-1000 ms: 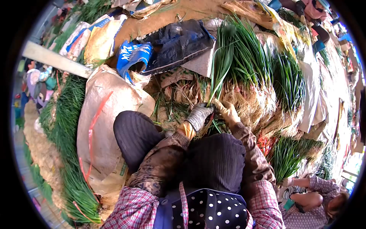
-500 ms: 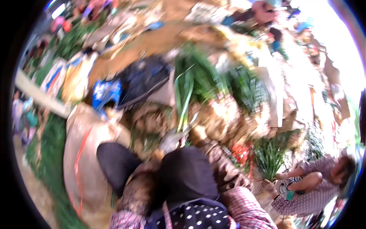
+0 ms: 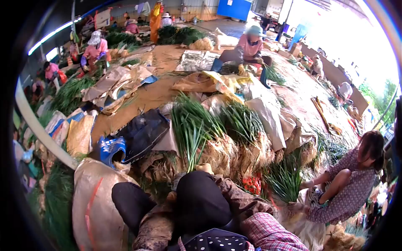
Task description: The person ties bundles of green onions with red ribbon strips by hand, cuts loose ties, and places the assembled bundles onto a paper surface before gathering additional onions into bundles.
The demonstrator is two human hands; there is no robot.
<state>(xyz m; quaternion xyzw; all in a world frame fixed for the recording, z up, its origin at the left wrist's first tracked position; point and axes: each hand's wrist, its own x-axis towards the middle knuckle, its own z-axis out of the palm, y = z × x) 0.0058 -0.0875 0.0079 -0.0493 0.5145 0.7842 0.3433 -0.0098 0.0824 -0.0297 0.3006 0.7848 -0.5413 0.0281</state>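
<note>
Long green stalks (image 3: 193,150) rise upright between my hands, their lower ends at the gloves. My right hand (image 3: 205,168), in a yellowish glove, is closed at the base of the stalks. My left hand (image 3: 179,180), in a grey glove, shows only in part beside my dark-trousered knee (image 3: 201,201), which hides its fingers. Just beyond, bundles of green stalks (image 3: 240,121) lie with their pale roots (image 3: 255,150) towards me. Red ties (image 3: 252,184) lie to the right of my hands.
A large tan sack (image 3: 100,205) stands at my left, near a curved pale bar (image 3: 46,136). Blue and black sacking (image 3: 142,134) lies ahead. At the right a crouching person (image 3: 347,184) holds green stalks (image 3: 287,178). Another person (image 3: 250,46) sits farther ahead.
The view has tilted up, bringing more people and the far floor into sight. My hands now sit lower behind my knee, with the stalks still between them.
</note>
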